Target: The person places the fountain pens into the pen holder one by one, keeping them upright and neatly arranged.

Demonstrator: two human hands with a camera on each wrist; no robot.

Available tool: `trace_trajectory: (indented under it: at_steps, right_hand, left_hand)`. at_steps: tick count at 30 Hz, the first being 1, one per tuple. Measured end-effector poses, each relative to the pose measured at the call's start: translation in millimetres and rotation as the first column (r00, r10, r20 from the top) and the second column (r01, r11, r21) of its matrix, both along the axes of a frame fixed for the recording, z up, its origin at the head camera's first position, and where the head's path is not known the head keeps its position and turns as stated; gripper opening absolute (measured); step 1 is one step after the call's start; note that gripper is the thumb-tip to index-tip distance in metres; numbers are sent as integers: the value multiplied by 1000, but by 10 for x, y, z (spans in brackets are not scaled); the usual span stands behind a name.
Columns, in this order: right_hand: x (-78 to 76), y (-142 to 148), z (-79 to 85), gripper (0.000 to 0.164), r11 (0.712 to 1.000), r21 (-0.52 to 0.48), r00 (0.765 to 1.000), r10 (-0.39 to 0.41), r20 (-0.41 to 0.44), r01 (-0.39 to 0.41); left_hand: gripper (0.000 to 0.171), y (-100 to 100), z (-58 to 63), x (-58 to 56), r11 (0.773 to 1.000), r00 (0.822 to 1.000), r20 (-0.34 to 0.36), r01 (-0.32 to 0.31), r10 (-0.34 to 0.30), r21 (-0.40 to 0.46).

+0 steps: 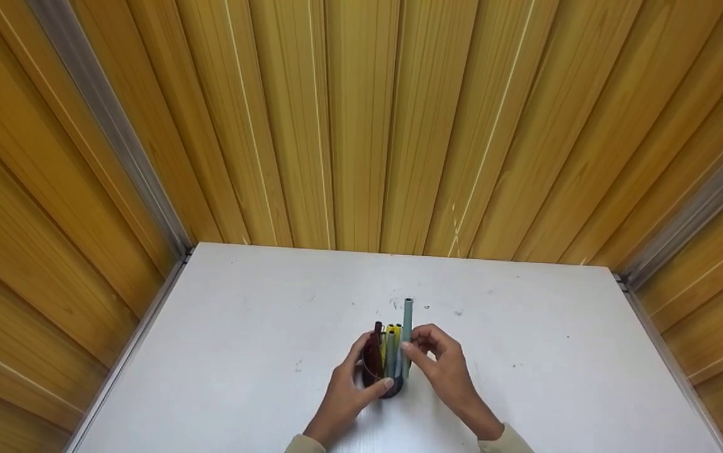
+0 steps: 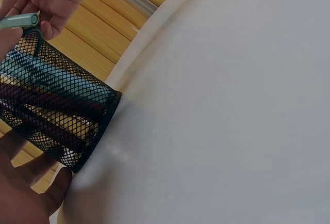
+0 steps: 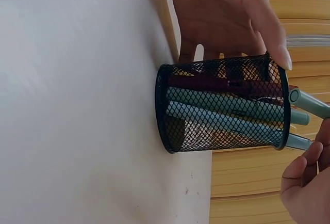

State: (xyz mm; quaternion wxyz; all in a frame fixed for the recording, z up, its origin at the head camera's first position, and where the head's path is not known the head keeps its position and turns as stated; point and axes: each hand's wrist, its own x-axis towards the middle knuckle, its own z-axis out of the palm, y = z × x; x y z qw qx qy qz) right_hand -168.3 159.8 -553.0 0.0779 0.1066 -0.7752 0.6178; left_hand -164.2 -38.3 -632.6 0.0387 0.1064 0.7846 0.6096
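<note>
A black mesh pen holder (image 3: 161, 113) stands upright on the white table, and my left hand (image 1: 347, 389) grips it around the side with the thumb at its rim. Just to the right, my right hand (image 1: 448, 363) pinches a grey-green pen (image 1: 408, 321) between thumb and fingers. That pen is upright, higher than the others, with its lower end right by the holder's rim in the right wrist view. Inside the holder are a dark red pen (image 1: 374, 349), yellow pens (image 1: 390, 333), another green pen (image 1: 391, 352) and a light blue pen (image 3: 206, 118).
The white tabletop (image 1: 260, 314) spreads around the holder, with small dark marks (image 1: 459, 313) behind it. Yellow wood-patterned panels (image 1: 361, 126) rise at the back and both sides, joined by grey metal posts (image 1: 116, 126) at the corners.
</note>
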Motion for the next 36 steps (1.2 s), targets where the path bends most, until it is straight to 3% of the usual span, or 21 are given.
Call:
trace_trajectory:
  at_steps: [5,9,15,24,36]
  right_hand:
    - [-18,34,-56,19,1000,15,999,-19,-33,19]
    - [2,58,-189,19,995,93,1000,-20,-20,22]
    - [82,56,-328,18,974,214,996,-56,-73,70]
    - [142,69,-435,15,973,214,996,-77,-51,86]
    - [133,166,-385,23,974,169,988,-144,-62,153]
  left_hand:
    - [90,22,-6,-9,1000,1000,-11,4,-4,1]
    - [90,40,-11,-4,1000,1000,-7,8,-8,-6]
    - [92,65,-4,4,1000,1000,-11,10,-10,6]
    - [92,79,-8,22,1000,1000,-1,9,-9,-3]
    - [92,106,-10,-42,1000,999,-15,30,-30,9]
